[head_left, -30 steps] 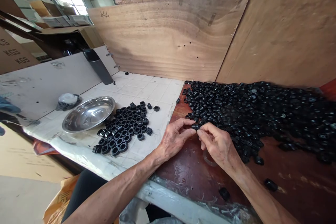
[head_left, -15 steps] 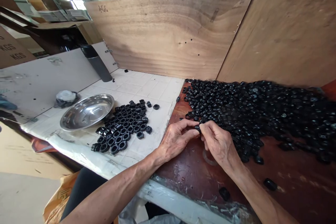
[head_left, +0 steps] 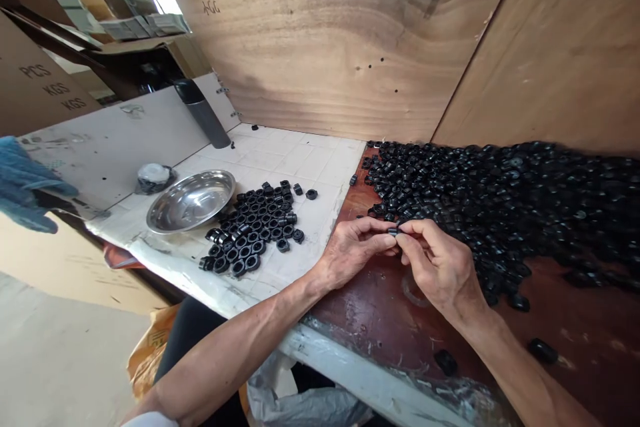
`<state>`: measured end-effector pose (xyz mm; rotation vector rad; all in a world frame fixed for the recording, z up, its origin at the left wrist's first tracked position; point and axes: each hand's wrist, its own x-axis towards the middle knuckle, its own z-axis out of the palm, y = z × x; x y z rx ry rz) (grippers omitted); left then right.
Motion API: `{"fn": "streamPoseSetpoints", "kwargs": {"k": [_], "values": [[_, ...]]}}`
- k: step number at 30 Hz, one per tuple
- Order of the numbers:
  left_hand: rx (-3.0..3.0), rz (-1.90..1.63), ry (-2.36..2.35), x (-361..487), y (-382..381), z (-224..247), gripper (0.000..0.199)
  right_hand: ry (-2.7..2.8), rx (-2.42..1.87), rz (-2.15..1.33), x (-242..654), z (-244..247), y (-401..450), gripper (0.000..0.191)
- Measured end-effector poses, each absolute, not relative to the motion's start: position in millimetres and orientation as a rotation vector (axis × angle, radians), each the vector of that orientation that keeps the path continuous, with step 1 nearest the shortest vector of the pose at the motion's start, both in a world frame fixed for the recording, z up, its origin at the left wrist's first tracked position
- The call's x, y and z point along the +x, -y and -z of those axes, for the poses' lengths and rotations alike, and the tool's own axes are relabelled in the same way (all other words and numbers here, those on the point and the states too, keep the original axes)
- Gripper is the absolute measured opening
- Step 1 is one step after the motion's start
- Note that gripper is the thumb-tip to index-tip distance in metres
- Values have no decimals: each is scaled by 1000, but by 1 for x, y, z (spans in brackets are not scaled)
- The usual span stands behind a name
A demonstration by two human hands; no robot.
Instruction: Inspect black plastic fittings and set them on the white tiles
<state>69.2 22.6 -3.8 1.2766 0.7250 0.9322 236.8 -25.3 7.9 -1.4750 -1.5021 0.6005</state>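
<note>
Between the fingertips of both hands is a small black plastic part (head_left: pixel 393 231), mostly covered by the fingers. My left hand (head_left: pixel 353 248) pinches it from the left with thumb and forefinger. From the right, my right hand (head_left: pixel 440 267) grips the same part, its other fingers curled. Both hands are above the reddish-brown board (head_left: pixel 360 320), at the near edge of a large heap of black plastic parts (head_left: pixel 480 200). On the pale surface to the left, several ring-shaped black parts (head_left: pixel 255 223) lie close together, many with their openings up.
A shiny metal bowl (head_left: pixel 193 203) sits left of the ring-shaped parts. Behind it are a wrapped bundle (head_left: pixel 154 177) and a dark flask (head_left: pixel 203 113). A wooden panel (head_left: pixel 340 53) closes off the back. A blue glove (head_left: pixel 30 180) hangs at the left edge. Loose parts (head_left: pixel 445 361) lie near the front.
The view has shifted left, so the scene sits farther right. Both hands stay together on the small part; the right hand's grip has turned, its thumb now below the part.
</note>
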Motion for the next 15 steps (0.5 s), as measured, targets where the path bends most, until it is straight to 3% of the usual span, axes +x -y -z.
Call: {"fn": "streamPoseSetpoints", "kwargs": {"k": [4,10,15], "values": [[1587,-1092,-741,70,-22,5,26,1307,-1475,-987,236,-6,24,36],[1319,-984,-716,70,-22,3,31,1424,-1408,-807,234,-18,27,18],[1994,-1255,-629,64,-27,16,23,982,-1255,-1334,228,-18,26,29]]}}
